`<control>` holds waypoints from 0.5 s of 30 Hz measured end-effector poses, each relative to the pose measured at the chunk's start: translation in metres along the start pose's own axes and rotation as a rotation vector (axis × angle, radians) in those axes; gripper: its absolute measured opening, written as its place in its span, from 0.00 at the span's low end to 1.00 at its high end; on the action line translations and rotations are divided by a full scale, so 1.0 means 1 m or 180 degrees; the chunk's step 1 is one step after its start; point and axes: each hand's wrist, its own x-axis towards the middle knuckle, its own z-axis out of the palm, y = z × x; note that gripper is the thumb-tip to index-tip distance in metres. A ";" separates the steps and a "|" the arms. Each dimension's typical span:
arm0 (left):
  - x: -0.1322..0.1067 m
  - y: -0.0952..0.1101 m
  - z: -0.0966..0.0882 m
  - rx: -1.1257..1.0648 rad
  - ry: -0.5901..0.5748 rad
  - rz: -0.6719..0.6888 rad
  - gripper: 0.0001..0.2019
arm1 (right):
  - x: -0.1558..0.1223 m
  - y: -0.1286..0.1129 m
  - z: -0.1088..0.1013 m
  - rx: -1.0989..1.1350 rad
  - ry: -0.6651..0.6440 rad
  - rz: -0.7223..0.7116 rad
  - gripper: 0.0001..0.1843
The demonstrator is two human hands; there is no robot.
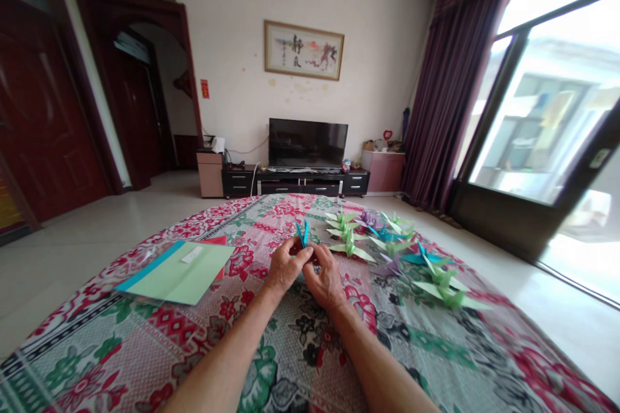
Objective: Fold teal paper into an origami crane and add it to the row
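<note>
A piece of folded blue paper (303, 232) stands up between my two hands, with narrow points rising above the fingers. My left hand (287, 264) is closed on its lower part from the left. From the right, my right hand (323, 276) pinches the same folded paper, the fingertips of both hands meeting there. The lower end of the paper is hidden by the fingers. Beyond my right hand lies a green paper crane (349, 248), in a group of several folded cranes in green, purple, blue and red.
A stack of coloured paper sheets (181, 274), light green on top, lies at the left on the flowered tablecloth (203, 342). A blue paper crane (422, 257) sits at the right. Past the table's far edge stands a low TV cabinet (300, 188).
</note>
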 end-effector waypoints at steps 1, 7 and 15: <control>0.000 0.001 -0.001 0.0022 0.0001 0.0014 0.13 | 0.000 -0.001 0.000 -0.0007 -0.0023 -0.0039 0.18; -0.001 0.012 -0.002 -0.0012 0.0034 -0.0148 0.07 | 0.003 -0.003 -0.002 0.0024 0.0285 -0.0220 0.16; -0.001 0.007 -0.001 -0.0496 -0.0147 -0.0470 0.06 | 0.006 0.005 0.002 -0.0099 0.0581 -0.0179 0.16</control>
